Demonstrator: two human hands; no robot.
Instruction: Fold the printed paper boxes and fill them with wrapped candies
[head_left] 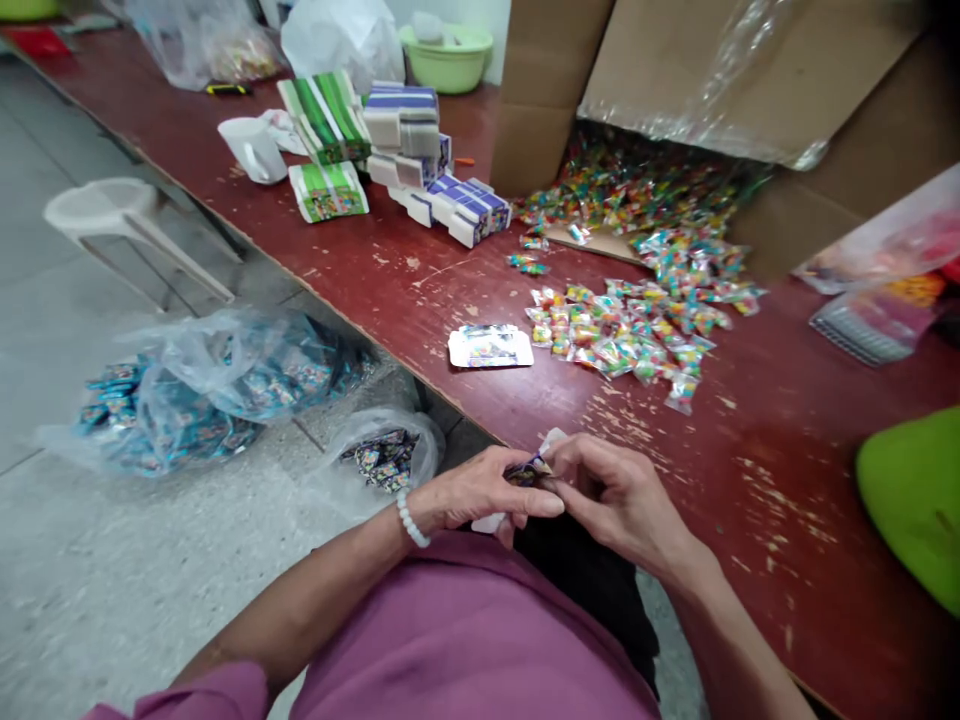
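Observation:
My left hand (480, 492) and my right hand (619, 495) meet at the near edge of the red table (750, 480), fingers closed together on a small folded printed box (527, 470). A white bead bracelet circles my left wrist. Just beyond my hands a flat unfolded box blank (490, 346) lies on the table. To its right spreads a heap of small colourful wrapped candies (637, 325), spilling from a tipped cardboard carton (675, 90).
Stacks of green and purple flat box blanks (397, 150) and a white cup (253, 148) stand at the back left. Plastic bags of filled boxes (217, 385) lie on the floor beside a white stool (120, 215). A green object (915, 500) sits at right.

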